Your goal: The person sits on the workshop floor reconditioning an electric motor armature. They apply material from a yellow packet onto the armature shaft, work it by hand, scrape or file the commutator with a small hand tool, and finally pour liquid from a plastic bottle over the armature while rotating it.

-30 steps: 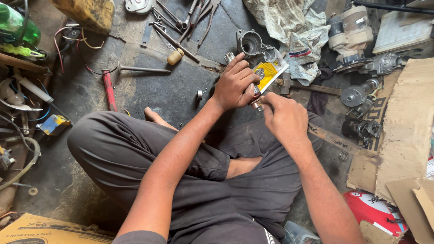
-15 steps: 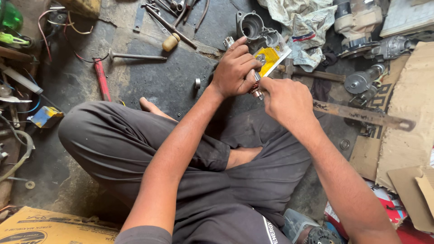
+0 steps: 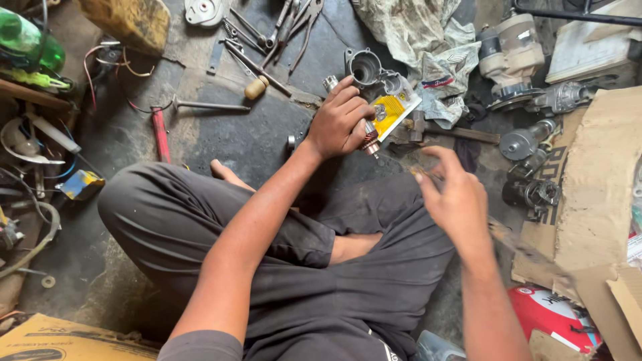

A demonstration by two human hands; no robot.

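Left hand (image 3: 341,124): clenched around a small motor rotor (image 3: 370,139); only its coppery lower end shows below the fingers, and a metal shaft tip (image 3: 330,83) shows above the knuckles.
Right hand (image 3: 455,197): released, fingers loosely spread, holding nothing that can be made out; it is blurred, so a small piece pinched at the fingertips cannot be ruled out.
Where the rotor is: held above the floor (image 3: 234,137), in front of the crossed legs (image 3: 267,234), just short of the yellow packet (image 3: 391,110).
Direction: the rotor lies up and to the left of the right hand, apart from it, with a clear gap between them.
Long axis: tilted, running from the shaft tip at upper left to the coppery end at lower right, so the coppery end points roughly toward the right hand.
Nearer hand: the left, which already has it; the right is the free one.
Around: a grey metal housing (image 3: 364,67) just beyond the left hand, a rag (image 3: 408,33) past that, spanners and pliers (image 3: 281,27) farther up, a wooden-handled tool (image 3: 257,87) and a red-handled one (image 3: 160,134) to the left, cardboard (image 3: 602,174) on the right.
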